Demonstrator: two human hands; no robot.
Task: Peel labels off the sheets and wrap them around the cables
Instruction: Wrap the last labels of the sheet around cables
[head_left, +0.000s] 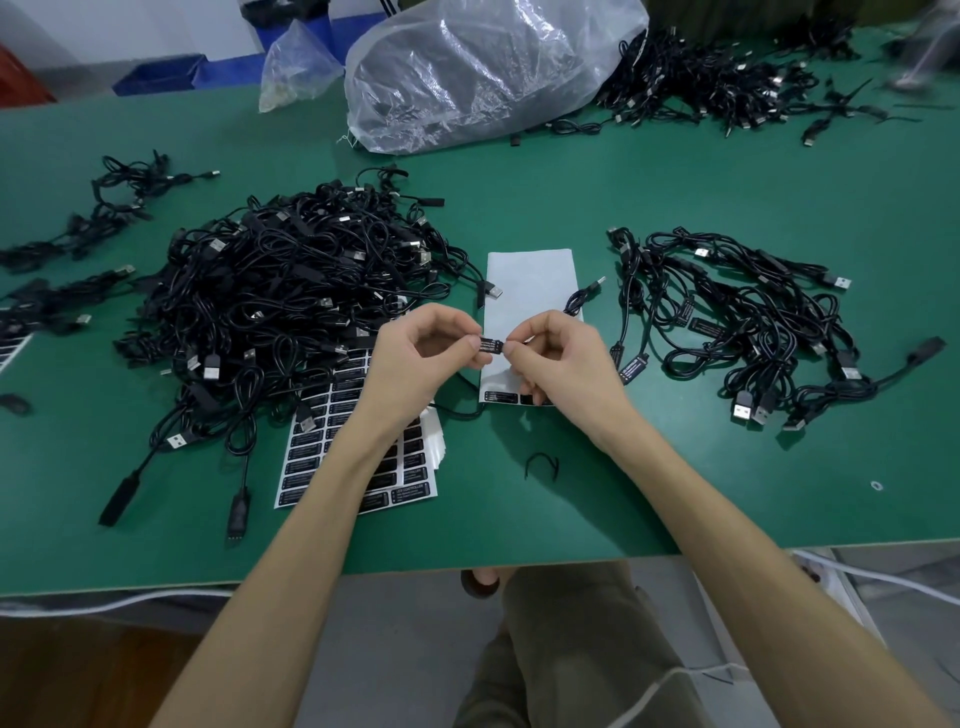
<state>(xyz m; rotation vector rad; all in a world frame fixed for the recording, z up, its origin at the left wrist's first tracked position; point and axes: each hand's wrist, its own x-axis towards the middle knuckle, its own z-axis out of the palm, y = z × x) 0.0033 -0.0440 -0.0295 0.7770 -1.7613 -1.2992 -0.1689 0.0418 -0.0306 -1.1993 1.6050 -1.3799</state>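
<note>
A small black label (491, 345) is stretched between my two hands above the green table (571, 499). My left hand (415, 358) pinches its left end and my right hand (561, 364) pinches its right end. A thin black cable (582, 299) runs out from behind my right hand over a nearly bare white backing sheet (530, 291). A sheet full of black labels (322, 447) lies under my left forearm. A big heap of unlabelled black cables (291, 312) sits to the left. Labelled cables (737, 322) lie to the right.
A large clear plastic bag (483, 73) stands at the back centre, with more cables (717, 78) behind it on the right. Smaller cable bundles (98, 208) lie far left. A small black tie (540, 465) lies near the front edge.
</note>
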